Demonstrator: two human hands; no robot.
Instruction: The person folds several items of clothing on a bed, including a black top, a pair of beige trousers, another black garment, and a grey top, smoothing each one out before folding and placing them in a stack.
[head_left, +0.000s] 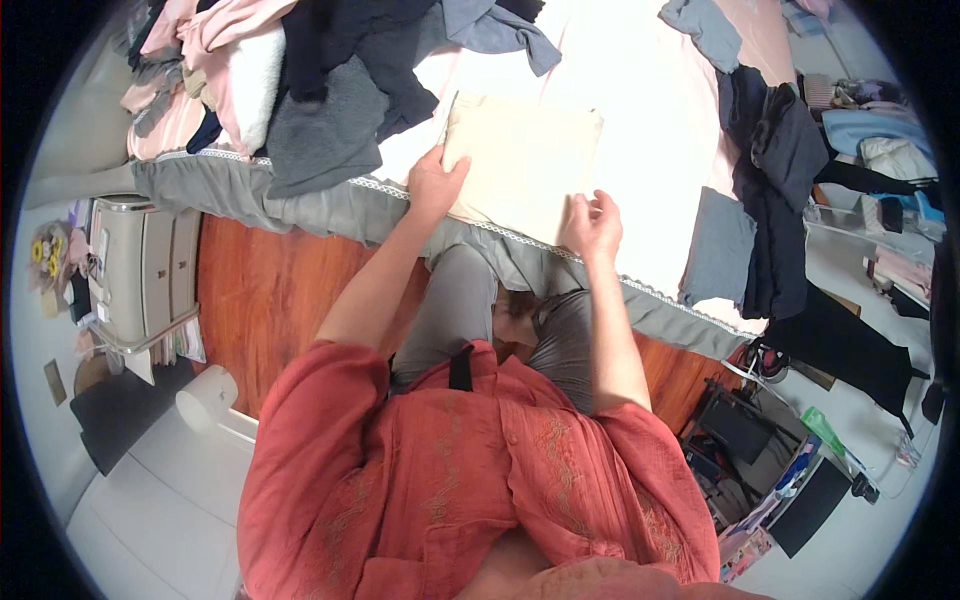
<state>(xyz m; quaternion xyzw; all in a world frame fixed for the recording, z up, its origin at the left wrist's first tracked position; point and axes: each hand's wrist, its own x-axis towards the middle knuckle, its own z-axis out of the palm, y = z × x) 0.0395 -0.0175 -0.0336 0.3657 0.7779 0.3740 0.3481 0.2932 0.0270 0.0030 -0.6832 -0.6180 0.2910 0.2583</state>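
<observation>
A cream folded cloth (521, 165), roughly square, lies flat near the front edge of the bed (645, 165). My left hand (439, 180) has its thumb on top of the cloth's left edge, with the other fingers partly hidden at the side. At the lower right edge is my right hand (595, 225), its fingers loosely bent and apart. Its thumb side is against or just beside the cloth; which of the two I cannot tell.
Left on the bed is a heap of clothes with a dark grey fleece garment (326, 127). To the right lie a folded grey cloth (720, 244) and dark trousers (772, 187). A grey bed skirt (300, 199) hangs to the wooden floor (292, 300). A bedside cabinet (150, 270) stands left.
</observation>
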